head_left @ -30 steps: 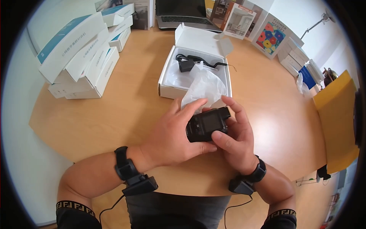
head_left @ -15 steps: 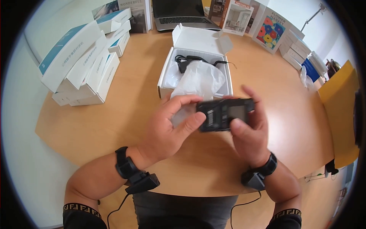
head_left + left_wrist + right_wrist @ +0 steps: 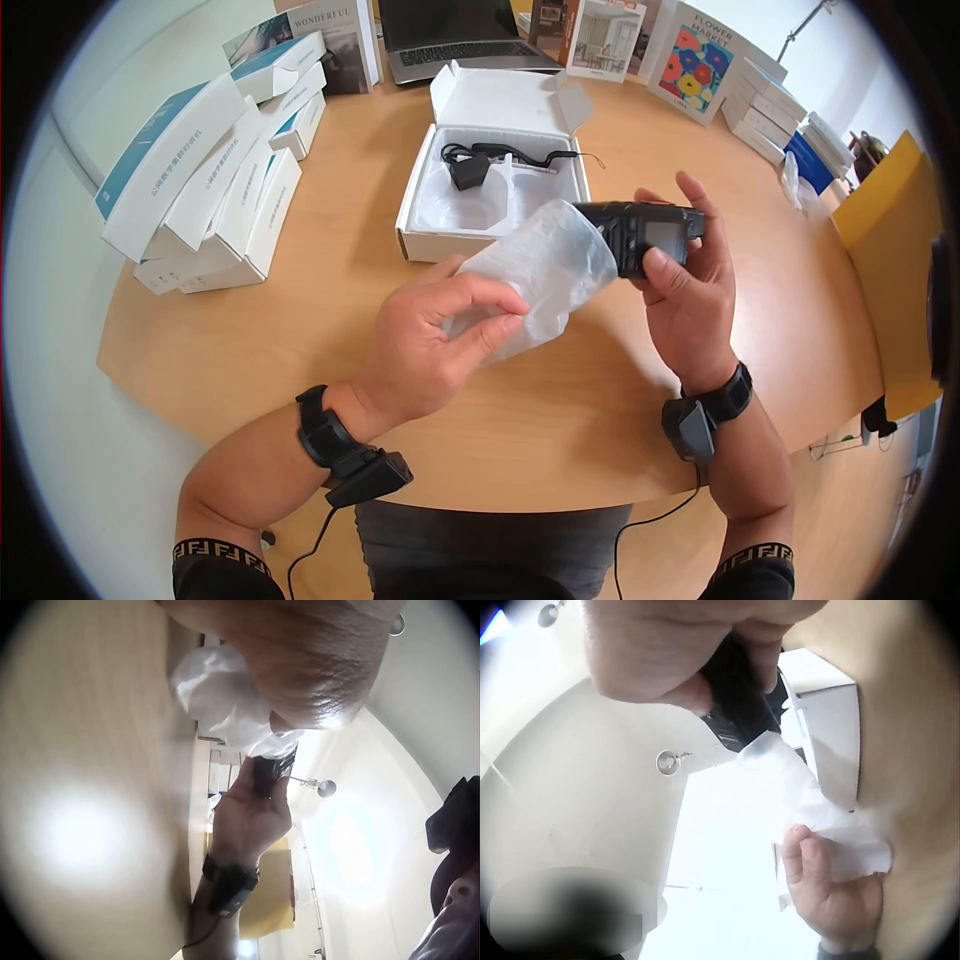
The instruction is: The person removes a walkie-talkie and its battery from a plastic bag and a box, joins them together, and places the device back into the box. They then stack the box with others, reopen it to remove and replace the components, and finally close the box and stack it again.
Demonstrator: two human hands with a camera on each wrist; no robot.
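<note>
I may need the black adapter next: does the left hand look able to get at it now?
Probably not quite yet: the left hand pinches the bag. Otherwise the way looks free, with the box open and the adapter uncovered.

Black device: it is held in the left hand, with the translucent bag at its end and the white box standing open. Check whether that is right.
Not quite: the head view shows the black device in the right hand, not the left hand. The translucent bag is at its end and the white box stands open.
</note>
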